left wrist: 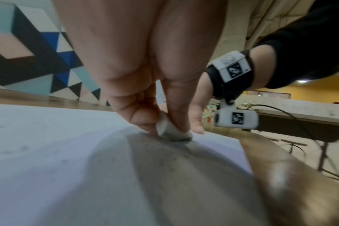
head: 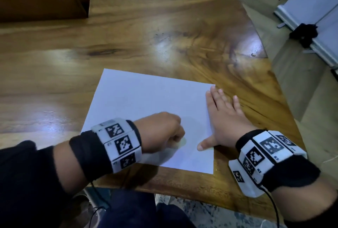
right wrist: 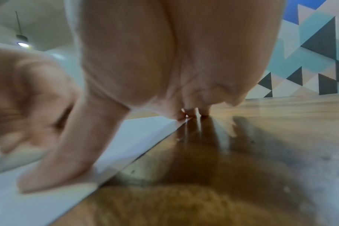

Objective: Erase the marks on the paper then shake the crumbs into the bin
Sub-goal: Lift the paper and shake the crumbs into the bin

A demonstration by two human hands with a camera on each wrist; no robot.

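The left hand (head: 162, 132) pinches a white eraser (left wrist: 172, 131) between curled fingers (left wrist: 137, 113) and thumb, its lower face pressed to the white paper (head: 146, 99) near the sheet's near right part. The paper lies flat on the wooden table (head: 91, 53), close to the near edge. The right hand (head: 226, 119) lies flat with fingers straight and spread, thumb (right wrist: 64, 152) and palm on the paper's right edge, fingertips partly on the wood. A brown cardboard box (head: 42, 2) stands far left.

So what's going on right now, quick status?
Left hand pinches eraser, rubbing the paper. Right hand flat, pinning paper's edge. Nothing in the way.
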